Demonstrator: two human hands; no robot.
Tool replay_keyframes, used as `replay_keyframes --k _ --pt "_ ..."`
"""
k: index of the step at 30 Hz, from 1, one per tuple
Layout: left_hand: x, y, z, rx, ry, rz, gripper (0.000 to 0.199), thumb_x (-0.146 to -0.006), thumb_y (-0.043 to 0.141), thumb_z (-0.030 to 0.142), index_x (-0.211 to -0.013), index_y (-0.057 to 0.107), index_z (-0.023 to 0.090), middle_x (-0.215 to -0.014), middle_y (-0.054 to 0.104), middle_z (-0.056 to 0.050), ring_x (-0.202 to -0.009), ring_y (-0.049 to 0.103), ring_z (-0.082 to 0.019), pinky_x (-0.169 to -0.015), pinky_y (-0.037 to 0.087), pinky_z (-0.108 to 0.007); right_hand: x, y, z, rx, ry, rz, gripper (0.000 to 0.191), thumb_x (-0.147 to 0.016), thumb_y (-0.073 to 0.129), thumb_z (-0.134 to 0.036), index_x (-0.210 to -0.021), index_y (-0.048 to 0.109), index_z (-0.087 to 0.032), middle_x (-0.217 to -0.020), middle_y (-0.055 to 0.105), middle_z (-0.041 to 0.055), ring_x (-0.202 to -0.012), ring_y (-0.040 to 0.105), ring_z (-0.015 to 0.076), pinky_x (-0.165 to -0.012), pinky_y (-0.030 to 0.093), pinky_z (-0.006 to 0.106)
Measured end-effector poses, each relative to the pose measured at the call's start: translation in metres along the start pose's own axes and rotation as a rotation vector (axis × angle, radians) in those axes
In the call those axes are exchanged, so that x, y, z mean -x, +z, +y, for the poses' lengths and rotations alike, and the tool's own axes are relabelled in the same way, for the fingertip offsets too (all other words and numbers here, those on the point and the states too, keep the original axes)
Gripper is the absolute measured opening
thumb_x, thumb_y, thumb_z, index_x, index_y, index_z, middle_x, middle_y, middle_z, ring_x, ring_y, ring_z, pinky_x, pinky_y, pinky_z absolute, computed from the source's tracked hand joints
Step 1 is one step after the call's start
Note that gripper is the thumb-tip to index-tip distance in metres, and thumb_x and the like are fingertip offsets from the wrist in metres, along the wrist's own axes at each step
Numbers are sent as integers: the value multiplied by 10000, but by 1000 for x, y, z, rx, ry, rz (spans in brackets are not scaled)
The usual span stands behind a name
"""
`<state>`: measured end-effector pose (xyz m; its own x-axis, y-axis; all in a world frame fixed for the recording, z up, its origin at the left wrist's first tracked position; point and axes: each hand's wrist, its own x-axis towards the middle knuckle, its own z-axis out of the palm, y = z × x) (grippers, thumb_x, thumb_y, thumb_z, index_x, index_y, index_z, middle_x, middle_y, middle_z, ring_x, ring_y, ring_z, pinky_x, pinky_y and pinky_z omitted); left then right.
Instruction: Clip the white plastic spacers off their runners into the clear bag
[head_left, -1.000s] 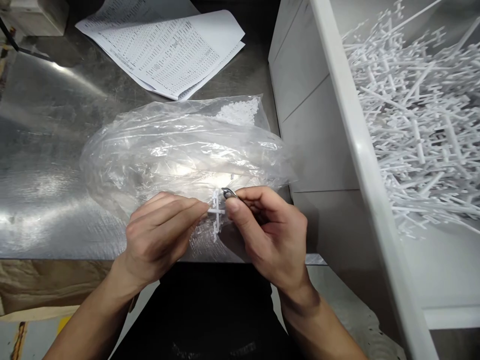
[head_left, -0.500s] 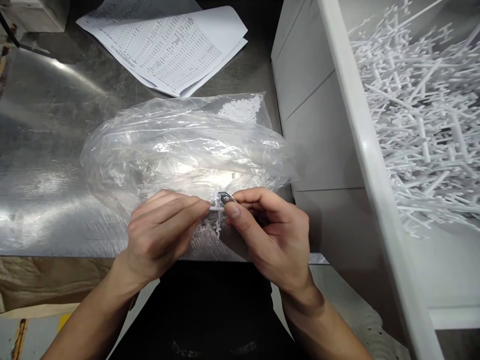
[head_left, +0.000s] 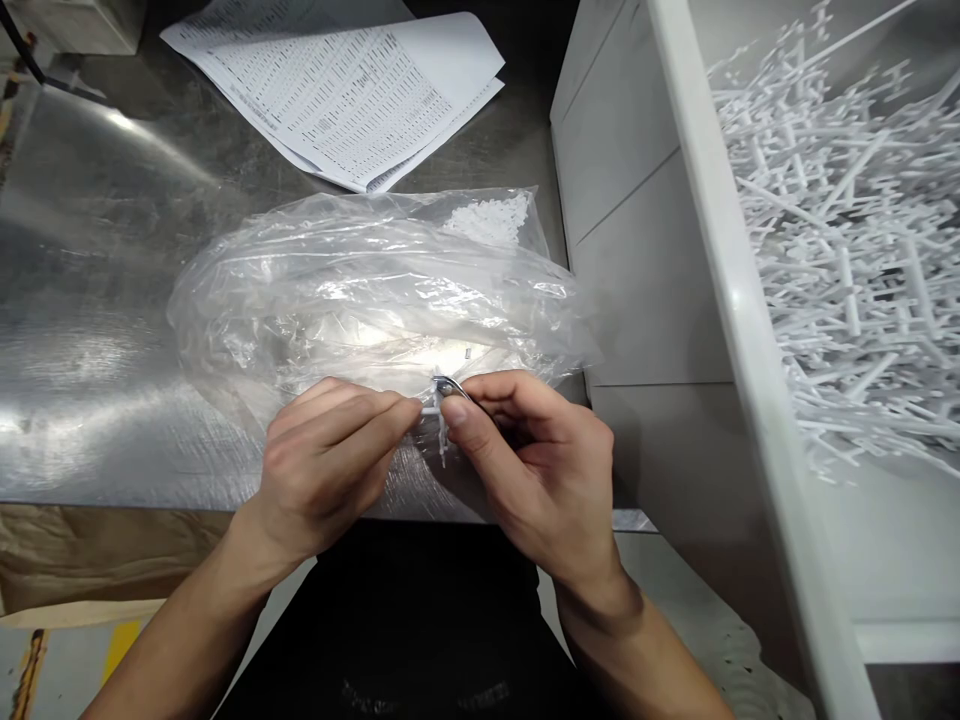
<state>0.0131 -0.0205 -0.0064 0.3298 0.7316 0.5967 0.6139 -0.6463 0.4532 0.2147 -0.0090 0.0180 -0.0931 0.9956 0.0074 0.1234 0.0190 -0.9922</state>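
Note:
My left hand [head_left: 334, 460] pinches the end of a thin white plastic sprue [head_left: 442, 437] between thumb and fingertips. The sprue has a crossbar and small branches, and stands out over the table's front part. My right hand [head_left: 529, 470] is closed around small metal nippers [head_left: 448, 386]; their handles are mostly hidden in the palm. The nippers' curved tip touches or lies right beside the upper end of the sprue. Just beyond both hands lies a crumpled clear plastic bag [head_left: 360, 270] with a heap of small white pieces [head_left: 491, 220] in its far right corner.
Printed papers [head_left: 352, 95] lie at the back of the metal table [head_left: 90, 300]. On the right stands a grey-white bin [head_left: 720, 230] with a high wall, holding many white sprues [head_left: 847, 260]. Brown paper [head_left: 97, 560] is below the table's front edge at left.
The nippers' tip has moved slightly left and up onto the sprue's upper end. The sprue has turned a little and shows narrower. Both hands keep their hold.

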Motion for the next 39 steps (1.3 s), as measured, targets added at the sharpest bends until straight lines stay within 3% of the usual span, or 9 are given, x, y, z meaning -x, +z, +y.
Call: replay_keyframes --k 7,12,19,25,30,34,39 --pt "2 3 -1 -52 10 23 298 -1004 649 -57 -1168 731 179 -905 793 15 -779 736 -135 -721 579 -318 -1 -2 2 -43 59 -31 115 -992 856 -286 -934 784 -218 -677 682 -40 -533 541 97 -458 403 231" --pt "0 3 1 -55 53 11 245 -1010 642 -49 -1161 729 123 -918 796 -31 -795 743 -166 -702 557 -353 1 1 5 -66 54 8 141 -1006 843 -306 -930 768 -216 -684 697 -37 -539 565 101 -488 455 234" --pt "-2 6 2 -53 25 35 256 -1021 651 -32 -1163 723 168 -893 810 -11 -763 768 -163 -668 582 -330 -1 4 3 -28 20 51 185 -1028 796 -295 -876 721 -219 -635 644 -48 -529 532 101 -495 442 251" --pt "-5 1 6 7 -156 53 170 -1024 744 40 -1088 753 198 -924 819 9 -805 788 -137 -771 652 -270 -1 1 0 -81 61 97 99 -991 818 -290 -943 753 -234 -711 694 -30 -584 594 120 -535 519 253" --pt "-5 -3 11 -6 -277 153 137 -1027 784 83 -1095 767 201 -958 831 20 -857 787 -105 -815 646 -224 3 -2 2 -100 37 62 107 -937 885 -237 -960 782 -250 -685 641 -54 -545 514 104 -488 465 238" --pt "-3 -3 10 -51 -245 211 168 -1004 815 70 -1102 762 197 -972 830 32 -878 789 -97 -840 652 -216 6 -4 3 -69 46 5 88 -967 872 -261 -974 785 -252 -644 613 -55 -519 493 110 -458 411 251" --pt "-1 -2 6 -50 -195 226 221 -968 826 31 -1088 757 203 -933 795 27 -868 786 -131 -853 676 -277 4 -3 2 -18 33 -27 109 -966 876 -296 -969 781 -243 -709 695 -29 -550 557 120 -478 454 260"
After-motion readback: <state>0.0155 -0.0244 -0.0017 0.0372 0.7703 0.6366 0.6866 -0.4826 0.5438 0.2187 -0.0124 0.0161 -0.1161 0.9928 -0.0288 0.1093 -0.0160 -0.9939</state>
